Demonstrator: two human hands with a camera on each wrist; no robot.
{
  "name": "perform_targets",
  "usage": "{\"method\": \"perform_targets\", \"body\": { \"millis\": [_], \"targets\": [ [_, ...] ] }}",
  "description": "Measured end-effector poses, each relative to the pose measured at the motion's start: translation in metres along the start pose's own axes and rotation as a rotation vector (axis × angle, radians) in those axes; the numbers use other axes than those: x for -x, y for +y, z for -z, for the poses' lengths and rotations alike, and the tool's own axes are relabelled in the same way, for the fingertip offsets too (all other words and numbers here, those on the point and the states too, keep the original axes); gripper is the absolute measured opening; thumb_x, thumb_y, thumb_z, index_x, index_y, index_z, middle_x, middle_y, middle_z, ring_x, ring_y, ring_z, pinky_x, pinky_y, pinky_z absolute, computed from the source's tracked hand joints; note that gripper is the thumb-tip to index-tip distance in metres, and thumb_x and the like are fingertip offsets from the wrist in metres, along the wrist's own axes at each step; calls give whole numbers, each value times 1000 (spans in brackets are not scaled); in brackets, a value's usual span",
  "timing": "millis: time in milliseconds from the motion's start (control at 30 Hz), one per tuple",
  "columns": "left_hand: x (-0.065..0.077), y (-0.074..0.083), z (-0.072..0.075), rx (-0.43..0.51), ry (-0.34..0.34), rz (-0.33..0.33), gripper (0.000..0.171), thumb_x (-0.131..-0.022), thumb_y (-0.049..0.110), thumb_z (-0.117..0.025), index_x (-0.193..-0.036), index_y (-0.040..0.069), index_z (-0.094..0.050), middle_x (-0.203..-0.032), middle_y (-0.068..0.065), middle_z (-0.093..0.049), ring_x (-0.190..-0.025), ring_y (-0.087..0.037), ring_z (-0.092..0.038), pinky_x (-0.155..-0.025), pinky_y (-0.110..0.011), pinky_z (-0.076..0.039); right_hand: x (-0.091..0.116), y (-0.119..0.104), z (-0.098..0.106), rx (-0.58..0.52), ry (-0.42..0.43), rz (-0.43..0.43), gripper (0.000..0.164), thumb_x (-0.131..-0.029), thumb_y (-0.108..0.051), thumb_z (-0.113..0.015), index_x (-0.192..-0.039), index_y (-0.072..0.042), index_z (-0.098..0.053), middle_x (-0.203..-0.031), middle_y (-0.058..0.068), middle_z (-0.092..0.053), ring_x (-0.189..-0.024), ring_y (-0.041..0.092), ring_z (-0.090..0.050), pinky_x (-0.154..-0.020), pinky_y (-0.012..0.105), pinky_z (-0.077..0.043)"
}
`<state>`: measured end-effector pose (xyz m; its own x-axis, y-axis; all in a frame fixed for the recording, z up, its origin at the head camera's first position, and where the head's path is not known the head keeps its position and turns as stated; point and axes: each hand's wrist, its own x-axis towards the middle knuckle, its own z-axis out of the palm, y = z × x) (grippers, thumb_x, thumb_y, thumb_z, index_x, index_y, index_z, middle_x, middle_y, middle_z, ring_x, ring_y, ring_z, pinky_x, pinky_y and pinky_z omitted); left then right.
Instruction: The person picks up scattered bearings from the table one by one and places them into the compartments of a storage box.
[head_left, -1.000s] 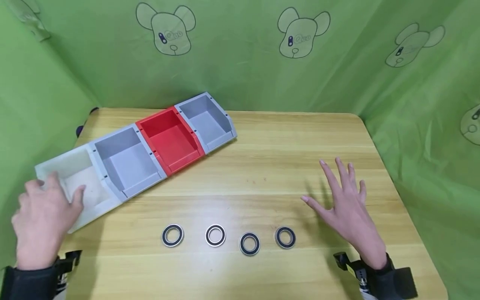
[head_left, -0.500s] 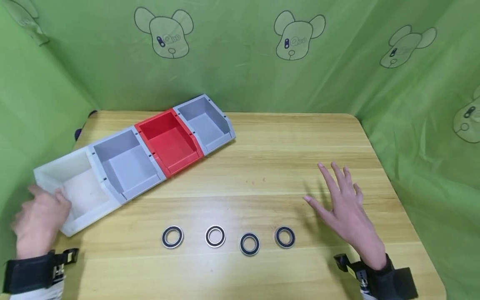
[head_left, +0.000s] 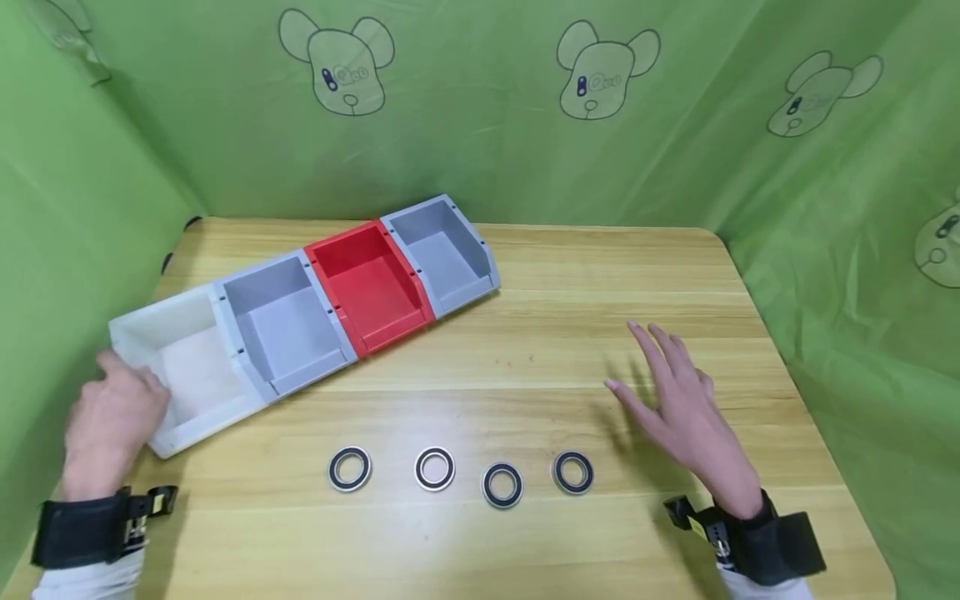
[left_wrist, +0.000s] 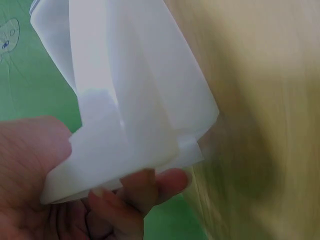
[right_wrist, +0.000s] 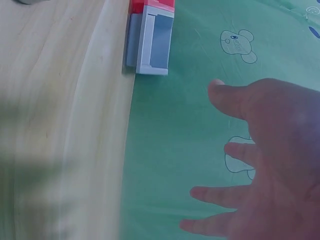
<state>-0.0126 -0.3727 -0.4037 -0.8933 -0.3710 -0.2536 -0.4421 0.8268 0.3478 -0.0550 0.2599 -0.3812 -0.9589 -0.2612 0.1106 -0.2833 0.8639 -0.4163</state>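
A joined row of plastic bins slants across the table's left half: a white bin nearest, then a grey-blue bin, a red bin and another grey-blue bin. My left hand grips the white bin's outer left end; the left wrist view has its fingers curled under the edge of the white wall. Over the table's right side, my right hand hovers with spread, nearly straight fingers, holding nothing. Several ring bearings with black seals lie flat in a loose line between the hands.
The wooden table is bordered by a green curtain with printed bear heads at the back and both sides. Each wrist wears a black strap camera.
My left hand has come down from over the white bin to grip its left end. The whole bin row has shifted right. My right hand moved only slightly, its fingers drawing closer together.
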Motion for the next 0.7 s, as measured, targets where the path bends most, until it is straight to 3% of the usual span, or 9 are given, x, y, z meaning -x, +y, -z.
{"method": "perform_targets", "body": {
  "millis": [133, 367, 567, 700],
  "targets": [
    [-2, 12, -5, -17, 5, -44, 64, -106, 22, -21, -140, -30, -5, -80, -46, -48, -61, -49, -56, -45, -47, -44, -7, 1, -3, 13, 12, 16, 80, -99, -41, -65, -163, -23, -21, -161, 27, -30, -147, 53, -26, -99, 82, -25],
    [-6, 40, -21, -22, 12, -134, 58, -107, 23, -21, -137, -26, -15, -72, -39, -50, -53, -37, -53, -41, -41, -41, -22, 3, -9, 67, 4, 13, 77, -101, -46, -60, -164, -24, -22, -160, 25, -34, -144, 48, -35, -97, 81, -31],
    [-12, 64, -33, -41, 57, -226, 49, -107, 20, -25, -131, -23, -24, -69, -36, -51, -50, -39, -54, -40, -43, -41, -43, 4, -16, 41, -45, -18, 79, -103, -47, -55, -164, -11, -18, -155, 36, -35, -140, 55, -36, -106, 76, -31],
    [-14, 80, -40, -44, 62, -263, 48, -107, 20, -26, -132, -21, -25, -63, -27, -51, -47, -35, -52, -38, -39, -40, -67, 13, -25, 7, -97, -61, 81, -105, -49, -50, -163, -5, -14, -145, 39, -43, -124, 54, -51, -98, 68, -44]
  ]
}}
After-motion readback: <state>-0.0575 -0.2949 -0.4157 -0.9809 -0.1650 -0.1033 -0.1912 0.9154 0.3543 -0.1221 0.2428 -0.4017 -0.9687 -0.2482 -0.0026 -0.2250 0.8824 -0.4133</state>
